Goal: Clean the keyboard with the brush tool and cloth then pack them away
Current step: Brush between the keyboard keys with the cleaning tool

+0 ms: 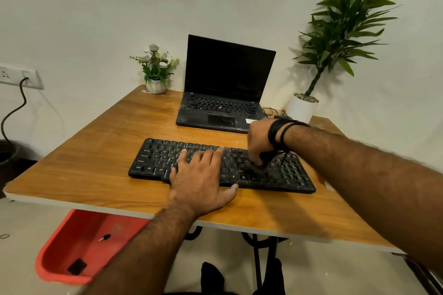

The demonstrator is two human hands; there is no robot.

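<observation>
1. The keyboard point(221, 166) lay flat on the bench point(96, 151), in front of the laptop point(223, 93) and nearer the bench's front edge.
2. The left hand point(199, 175) was laid on the keyboard's middle with fingers straight and spread, the thumb at its front edge; it appeared to be steadying the keyboard.
3. The right hand point(260, 142) was held over the right half of the keyboard, fingers curled down around a small dark thing, taken to be the brush tool point(265, 163); its shape was blurred and could not be made out fully.
4. No cloth could be seen anywhere near the keyboard.
5. The keyboard was judged light, stiff and thin, and likely to slide on the smooth bench unless pressed down; its long edges were judged the best hold, since the keycaps might give or pop off.
6. The brush tool was judged very light, best pinched near its working end.
7. A red bin point(79, 246) stood on the floor below the keyboard's left end.
</observation>
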